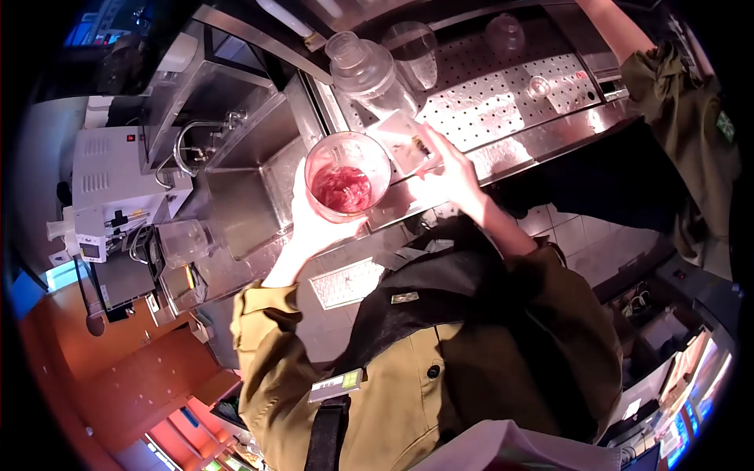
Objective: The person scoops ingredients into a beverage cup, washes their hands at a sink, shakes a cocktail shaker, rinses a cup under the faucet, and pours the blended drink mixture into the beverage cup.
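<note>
My left hand (316, 229) is wrapped round a clear cup (383, 169) from below and the left side. Red, pulpy stuff (342, 188) lies in the bottom of the cup, which is tipped so that I see into it. Close to its right, my right hand (452, 177) grips a small see-through box (397, 135) with a few dark and yellowish bits in it. The box is tilted near the cup's rim; whether they touch I cannot tell. Just behind them stands a clear shaker-like jar (365, 69) on the steel counter.
A perforated steel drain board (479, 86) runs along the back, with a clear pitcher (412, 47) and a small glass jar (505, 35) on it. Left are a sink (243, 204), a faucet (182, 149) and a white machine (114, 184). Another person's sleeve (683, 118) is at the right.
</note>
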`<state>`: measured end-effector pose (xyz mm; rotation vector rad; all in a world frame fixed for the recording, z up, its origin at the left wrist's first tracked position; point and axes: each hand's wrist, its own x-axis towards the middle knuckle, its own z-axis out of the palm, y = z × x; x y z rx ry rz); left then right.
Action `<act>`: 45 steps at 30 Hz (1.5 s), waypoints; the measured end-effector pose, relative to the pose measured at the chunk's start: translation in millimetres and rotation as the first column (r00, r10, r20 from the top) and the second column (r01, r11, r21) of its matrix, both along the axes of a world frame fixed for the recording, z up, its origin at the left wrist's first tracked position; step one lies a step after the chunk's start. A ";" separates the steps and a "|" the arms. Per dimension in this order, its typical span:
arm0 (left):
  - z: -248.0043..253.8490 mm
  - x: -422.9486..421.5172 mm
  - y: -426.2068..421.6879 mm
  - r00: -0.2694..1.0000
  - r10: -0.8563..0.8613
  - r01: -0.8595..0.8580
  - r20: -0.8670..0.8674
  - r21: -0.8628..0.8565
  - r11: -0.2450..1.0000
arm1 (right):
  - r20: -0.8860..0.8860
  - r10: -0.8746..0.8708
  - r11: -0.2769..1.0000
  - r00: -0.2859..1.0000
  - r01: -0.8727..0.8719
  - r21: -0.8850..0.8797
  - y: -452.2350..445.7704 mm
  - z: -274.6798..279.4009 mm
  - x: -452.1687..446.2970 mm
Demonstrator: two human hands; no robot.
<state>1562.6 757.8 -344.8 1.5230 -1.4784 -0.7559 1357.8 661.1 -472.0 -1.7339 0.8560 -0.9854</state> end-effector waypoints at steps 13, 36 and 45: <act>52.4 30.2 8.6 0.970 -0.237 0.170 0.055 0.541 0.824 | -0.002 -0.042 0.995 0.999 0.042 -0.092 34.6 -10.6 31.3; 90.0 42.1 -18.3 0.837 -0.440 0.156 0.325 0.631 0.760 | -0.055 -0.084 0.973 0.995 0.071 -0.218 29.3 2.5 43.8; 93.0 41.1 -21.4 0.777 -0.483 0.163 0.404 0.612 0.774 | -0.059 -0.089 0.984 0.994 0.079 -0.159 30.8 1.0 46.0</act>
